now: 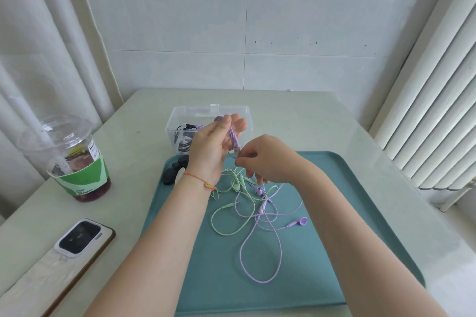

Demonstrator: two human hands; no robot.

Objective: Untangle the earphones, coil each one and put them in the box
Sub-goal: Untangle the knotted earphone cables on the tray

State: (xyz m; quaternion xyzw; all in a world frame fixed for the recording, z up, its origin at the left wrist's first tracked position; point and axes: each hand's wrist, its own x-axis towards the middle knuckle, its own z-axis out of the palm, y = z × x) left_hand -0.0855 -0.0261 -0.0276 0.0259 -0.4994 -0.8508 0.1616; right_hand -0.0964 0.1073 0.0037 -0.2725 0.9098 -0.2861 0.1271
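Note:
My left hand [215, 140] is raised over the tray's far edge, with purple earphone cable [233, 136] wound in loops round its fingers. My right hand [260, 159] pinches that same purple cable just below the coil. The rest of the purple earphones [260, 247] trails in loose loops on the teal tray [322, 278], one earbud lying at the right. Green earphones [231, 213] lie tangled among those loops. Behind my hands stands the clear plastic box [180, 121], with black and purple coiled earphones inside.
A black object [171, 174] sits at the tray's far left corner. On the table to the left stand a plastic drink cup [77, 162] with a straw and a phone [77, 247] lying face down. A radiator runs along the right.

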